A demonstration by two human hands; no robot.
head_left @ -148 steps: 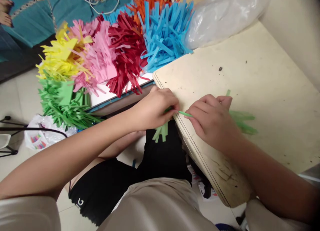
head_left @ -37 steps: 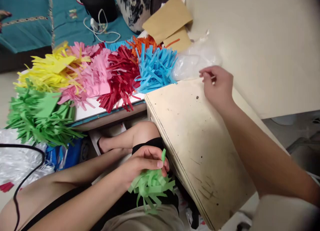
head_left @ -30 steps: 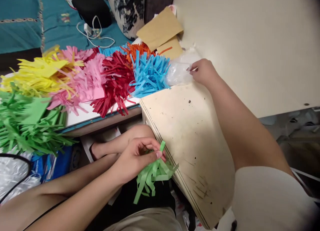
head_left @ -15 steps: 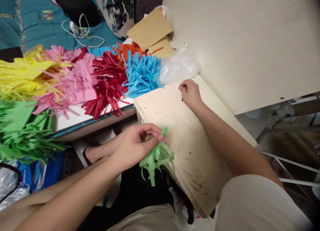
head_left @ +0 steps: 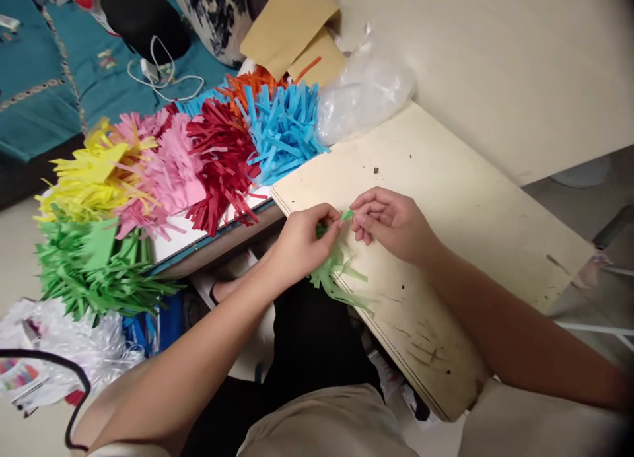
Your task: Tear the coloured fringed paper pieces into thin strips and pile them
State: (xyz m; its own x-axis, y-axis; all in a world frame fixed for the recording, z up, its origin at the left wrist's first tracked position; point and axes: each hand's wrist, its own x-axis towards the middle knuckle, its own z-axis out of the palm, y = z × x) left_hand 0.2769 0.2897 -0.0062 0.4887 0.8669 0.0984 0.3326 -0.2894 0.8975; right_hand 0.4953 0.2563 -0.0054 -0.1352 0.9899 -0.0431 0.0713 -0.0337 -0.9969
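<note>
A light green tissue-paper tassel [head_left: 341, 269] hangs with its loose strips over the near edge of the cream wooden tabletop [head_left: 426, 186]. My left hand [head_left: 310, 246] is closed, pinching it just below its twisted top. From the other side, my right hand [head_left: 393, 222] meets that twisted tip with thumb and forefinger, its other fingers curled. Whether something small is also between the right fingertips is too fine to see. Both hands are just above the table's near left part.
Heaps of fringed paper lie along the left: green [head_left: 99, 265], yellow [head_left: 94, 173], pink [head_left: 173, 160], dark red [head_left: 225, 153], blue [head_left: 287, 130] and orange [head_left: 252, 87]. Behind the table are a clear plastic bag [head_left: 361, 94] and brown envelopes [head_left: 292, 28]. A white cable [head_left: 163, 80] lies on teal cloth.
My right hand has come from the table's far part to the tassel's tip. My left hand has raised the tassel and moved it right. The view has shifted.
</note>
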